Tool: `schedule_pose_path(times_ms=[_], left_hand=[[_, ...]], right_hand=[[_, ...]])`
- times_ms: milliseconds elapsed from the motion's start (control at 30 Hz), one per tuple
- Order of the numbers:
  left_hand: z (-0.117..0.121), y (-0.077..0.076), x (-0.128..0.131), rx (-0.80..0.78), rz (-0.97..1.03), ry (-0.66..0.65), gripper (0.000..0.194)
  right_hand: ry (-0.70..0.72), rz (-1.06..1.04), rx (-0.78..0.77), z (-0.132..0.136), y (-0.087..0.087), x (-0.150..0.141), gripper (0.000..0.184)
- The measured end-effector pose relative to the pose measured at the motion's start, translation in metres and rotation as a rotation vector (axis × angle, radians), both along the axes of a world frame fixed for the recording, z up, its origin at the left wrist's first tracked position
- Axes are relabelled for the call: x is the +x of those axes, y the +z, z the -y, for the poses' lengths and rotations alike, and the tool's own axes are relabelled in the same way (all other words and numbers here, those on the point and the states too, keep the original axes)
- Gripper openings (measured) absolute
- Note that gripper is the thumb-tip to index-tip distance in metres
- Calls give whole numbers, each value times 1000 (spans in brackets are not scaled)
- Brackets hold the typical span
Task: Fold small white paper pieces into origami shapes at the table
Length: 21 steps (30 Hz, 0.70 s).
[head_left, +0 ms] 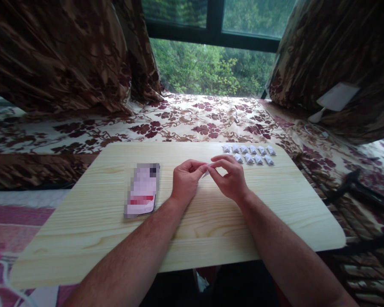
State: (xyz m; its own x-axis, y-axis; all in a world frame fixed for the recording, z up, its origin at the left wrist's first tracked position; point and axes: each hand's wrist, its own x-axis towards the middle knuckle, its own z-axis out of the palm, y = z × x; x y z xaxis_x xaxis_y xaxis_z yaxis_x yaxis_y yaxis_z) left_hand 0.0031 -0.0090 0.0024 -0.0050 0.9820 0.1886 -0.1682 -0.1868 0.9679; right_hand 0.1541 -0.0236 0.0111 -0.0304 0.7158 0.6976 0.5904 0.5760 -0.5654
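Note:
Above the middle of the wooden table point(211, 230), my left hand point(187, 177) and my right hand point(228, 177) meet at their fingertips. Between them is a small folded piece of white paper point(206, 172), mostly covered by the fingers. My left thumb and forefinger pinch it from the left. From the right, my right thumb and forefinger close on its upper end. Just beyond my right hand, several small white folded paper pieces point(253, 149) lie in two rows; part of the nearer row is hidden behind that hand.
A phone point(144, 187), its picture blurred out, lies on the table left of my hands. Behind the table runs a ledge with a flowered cover point(205, 123) below a window. A white lamp point(337, 96) stands at the right, and a dark chair point(361, 192) is beside the table.

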Motion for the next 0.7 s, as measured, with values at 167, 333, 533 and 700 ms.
schedule_pose_path(times_ms=[167,333,533,700], left_hand=[[-1,-4,0,8,10,8,23],[-1,-5,1,-6,5,33,23],[0,-3,1,-31,-13,38,25],[0,-3,3,-64,37,-27,33]], right_hand=[[61,-63,-69,0,-1,-1,6],[64,-145,-155,0,-2,-3,9],[99,-279,-261,-2,-4,-2,10],[91,-368,-340,-4,-7,-1,12]])
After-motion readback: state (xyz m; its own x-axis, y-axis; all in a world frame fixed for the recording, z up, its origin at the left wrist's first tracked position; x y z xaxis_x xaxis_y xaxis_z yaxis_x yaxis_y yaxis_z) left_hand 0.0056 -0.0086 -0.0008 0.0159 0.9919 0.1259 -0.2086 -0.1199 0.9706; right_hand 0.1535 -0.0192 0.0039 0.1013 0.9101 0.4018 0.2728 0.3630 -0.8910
